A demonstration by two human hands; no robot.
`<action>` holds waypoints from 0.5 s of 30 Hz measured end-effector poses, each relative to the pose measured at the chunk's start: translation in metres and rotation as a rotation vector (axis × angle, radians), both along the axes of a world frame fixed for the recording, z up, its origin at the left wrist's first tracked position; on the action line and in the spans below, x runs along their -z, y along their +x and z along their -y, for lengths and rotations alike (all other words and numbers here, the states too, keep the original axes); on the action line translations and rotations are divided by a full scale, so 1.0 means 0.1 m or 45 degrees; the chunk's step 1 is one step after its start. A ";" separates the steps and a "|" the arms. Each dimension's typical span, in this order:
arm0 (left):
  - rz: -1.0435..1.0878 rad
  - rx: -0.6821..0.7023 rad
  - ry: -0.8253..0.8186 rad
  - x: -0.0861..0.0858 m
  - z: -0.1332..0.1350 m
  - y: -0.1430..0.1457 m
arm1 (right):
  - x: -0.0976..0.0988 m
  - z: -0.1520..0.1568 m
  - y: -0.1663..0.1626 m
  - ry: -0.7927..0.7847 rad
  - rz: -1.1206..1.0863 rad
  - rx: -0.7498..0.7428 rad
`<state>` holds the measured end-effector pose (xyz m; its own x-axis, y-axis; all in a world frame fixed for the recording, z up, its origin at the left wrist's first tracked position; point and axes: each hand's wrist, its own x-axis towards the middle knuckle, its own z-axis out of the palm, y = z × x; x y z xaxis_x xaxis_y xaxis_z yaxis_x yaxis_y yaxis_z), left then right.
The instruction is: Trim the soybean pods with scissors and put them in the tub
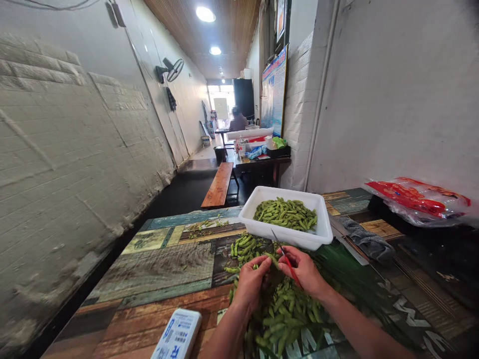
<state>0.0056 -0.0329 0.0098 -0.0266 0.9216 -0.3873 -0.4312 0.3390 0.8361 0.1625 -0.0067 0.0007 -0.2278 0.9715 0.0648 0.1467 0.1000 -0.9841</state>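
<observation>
Your left grip (251, 278) pinched a pod (271, 259); your right grip (304, 268) was closed around red-handled scissors (290, 269). Beyond both stood a white tub (303, 240); loose pods (286, 310) lay beneath.

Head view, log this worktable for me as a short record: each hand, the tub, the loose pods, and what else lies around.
Left hand: fingertips at a green pod; exact grip unclear
Right hand: holding a red-handled tool, its pointed tip toward the tub
White tub: beyond the hands, green pods inside
Loose pods: heaped on the patterned table around the hands
Right side: grey cloth, red-and-clear packaging
Near edge, left: white box with blue print
</observation>
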 end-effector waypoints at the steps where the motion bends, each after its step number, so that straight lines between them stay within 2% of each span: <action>1: -0.008 -0.005 -0.003 0.00 0.00 0.00 | -0.03 0.03 -0.01 -0.021 -0.006 -0.019; 8: -0.168 0.026 0.085 0.02 -0.02 0.00 | -0.09 0.05 -0.03 -0.043 -0.032 0.013; 12: -0.374 -0.081 0.266 0.08 -0.04 -0.03 | -0.07 0.02 -0.03 -0.035 -0.052 0.021; 15: -0.473 -0.187 0.262 0.10 -0.07 -0.06 | -0.05 0.01 -0.03 -0.036 -0.060 0.050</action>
